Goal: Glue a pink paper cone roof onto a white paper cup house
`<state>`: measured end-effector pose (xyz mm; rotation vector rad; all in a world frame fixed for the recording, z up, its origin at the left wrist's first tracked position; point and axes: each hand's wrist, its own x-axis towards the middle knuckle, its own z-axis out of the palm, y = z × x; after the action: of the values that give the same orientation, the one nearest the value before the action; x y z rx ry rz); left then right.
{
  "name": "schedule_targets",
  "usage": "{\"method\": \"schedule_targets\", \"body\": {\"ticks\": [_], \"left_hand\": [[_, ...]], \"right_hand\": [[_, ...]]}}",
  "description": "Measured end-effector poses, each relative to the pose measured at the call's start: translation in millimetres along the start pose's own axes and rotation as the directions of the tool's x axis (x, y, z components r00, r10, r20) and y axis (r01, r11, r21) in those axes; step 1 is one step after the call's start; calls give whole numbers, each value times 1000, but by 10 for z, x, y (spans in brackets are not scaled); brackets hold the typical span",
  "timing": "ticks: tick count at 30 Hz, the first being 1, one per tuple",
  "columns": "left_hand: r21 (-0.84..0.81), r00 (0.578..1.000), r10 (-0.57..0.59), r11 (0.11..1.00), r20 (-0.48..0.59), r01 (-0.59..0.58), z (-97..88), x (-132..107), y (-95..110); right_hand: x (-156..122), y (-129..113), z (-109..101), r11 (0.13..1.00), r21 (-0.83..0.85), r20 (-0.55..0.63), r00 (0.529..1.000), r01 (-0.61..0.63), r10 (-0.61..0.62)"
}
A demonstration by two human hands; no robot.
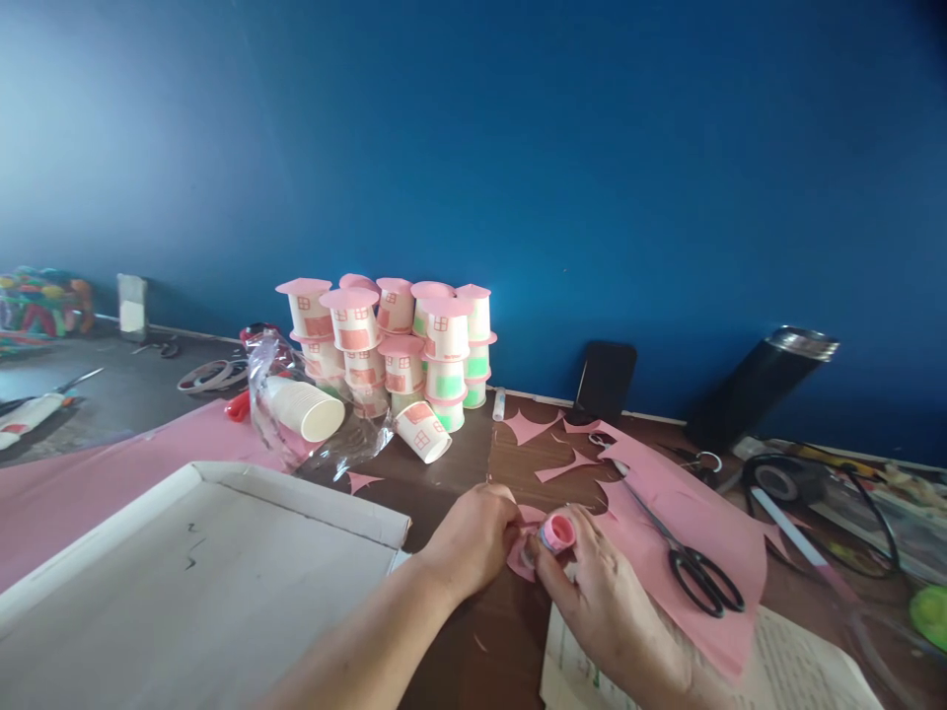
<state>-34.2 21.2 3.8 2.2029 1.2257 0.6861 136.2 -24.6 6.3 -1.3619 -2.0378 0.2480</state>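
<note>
My left hand (pixel 473 537) is closed, pinching a small piece of pink paper (pixel 527 515) on the brown table. My right hand (pixel 603 592) grips a small pink-capped glue stick (pixel 557 532), its pink end pressed beside that paper. Black-handled scissors (pixel 688 562) lie on a cut pink paper sheet (pixel 695 532) just right of my hands. Behind them stands a stack of paper cup houses (pixel 400 340) with pink roofs.
A white tray or box lid (pixel 296 493) lies at the lower left. A plastic sleeve of plain cups (pixel 303 406) lies by the stack. A black flask (pixel 762 385), a dark phone (pixel 605 383), tape rolls and cables sit along the blue wall.
</note>
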Motion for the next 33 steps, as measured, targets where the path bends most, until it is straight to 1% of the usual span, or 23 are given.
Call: {"method": "schedule_targets", "body": {"ticks": [3,6,9,11,14,18,20,22,27,30,31,33], "left_hand": [[0,1000,5,1000,8,-5,-4,-5,4],[19,1000,-4,1000,8,4,-2,9,13],[30,1000,-15,999,11,14,-5,28,20],[27,1000,-15,1000,12,14,-16,36,24],[11,1000,-4,1000,15,4,-40,33,32],[-21,1000,13,1000,23,-12,-47,24,30],[-30,1000,13,999,21,-13,-32,25,17],[-36,1000,12,999,20,-12,-14,28,-1],[-45,1000,9,999,16,-8,2,22,-25],[-48,1000,21,999,15,-20,-4,9,-19],[-49,1000,27,998,15,-27,-6,4,-16],[-46,999,40,998,18,-39,-6,-1,-11]], "right_hand": [[-26,33,12,1000,10,-55,998,11,-11],[-91,102,-21,999,31,-139,990,13,-9],[-147,162,-64,998,63,-240,970,-10,24],[-151,169,-66,996,89,-277,960,-24,48],[-108,131,-24,995,97,-246,969,-11,35],[-49,87,53,997,33,-155,986,66,-60],[-41,94,78,996,-16,-105,990,88,-89],[-39,108,86,995,-53,-63,994,84,-87],[-9,84,47,995,-96,88,996,19,-10],[0,40,15,995,-100,112,994,26,-14],[-7,34,7,994,-99,94,995,39,-30],[-43,55,-4,992,-105,-13,997,70,-71]]}}
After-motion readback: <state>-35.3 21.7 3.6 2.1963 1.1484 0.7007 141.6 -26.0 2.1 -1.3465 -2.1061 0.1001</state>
